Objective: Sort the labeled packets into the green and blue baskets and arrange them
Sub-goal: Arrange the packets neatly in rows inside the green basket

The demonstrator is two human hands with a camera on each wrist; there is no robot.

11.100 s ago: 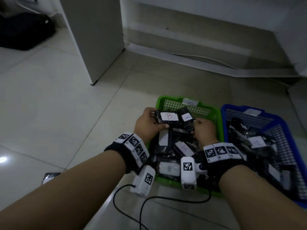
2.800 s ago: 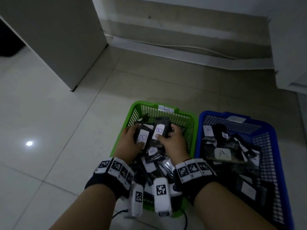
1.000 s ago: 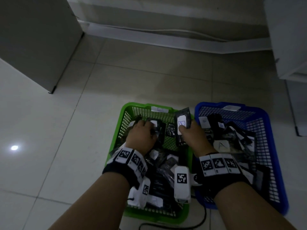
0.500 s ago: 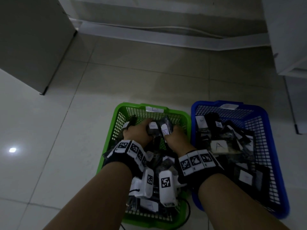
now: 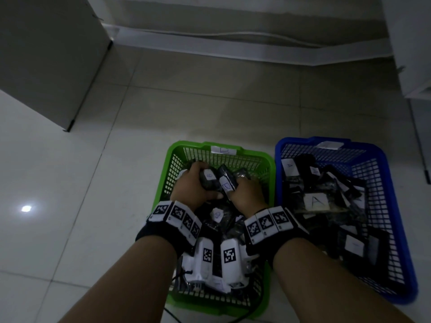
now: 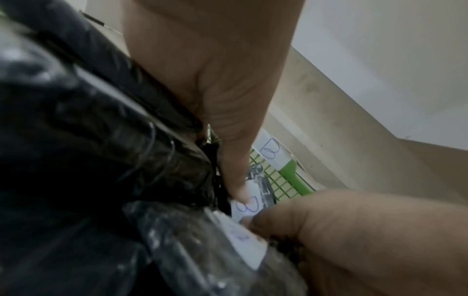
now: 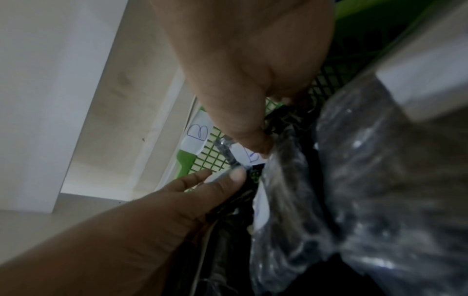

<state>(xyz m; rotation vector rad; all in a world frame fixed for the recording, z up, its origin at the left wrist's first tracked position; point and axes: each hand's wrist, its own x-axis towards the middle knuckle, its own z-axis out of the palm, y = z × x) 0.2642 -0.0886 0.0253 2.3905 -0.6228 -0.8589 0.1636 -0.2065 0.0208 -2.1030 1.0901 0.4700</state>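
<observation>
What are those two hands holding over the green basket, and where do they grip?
Each holds a black B-labeled packet. The left hand wraps round the body of one packet; the right hand pinches the other packet at its near end, beside the label.

Plastic, paper and tile
Glossy crinkled film packets (image 5: 211,180) with matt paper labels; green basket (image 5: 168,180) plastic mesh; floor (image 5: 70,183) shiny tile.

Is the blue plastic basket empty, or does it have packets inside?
Not empty. The blue plastic basket holds many black packets with white labels; one label reads A.
</observation>
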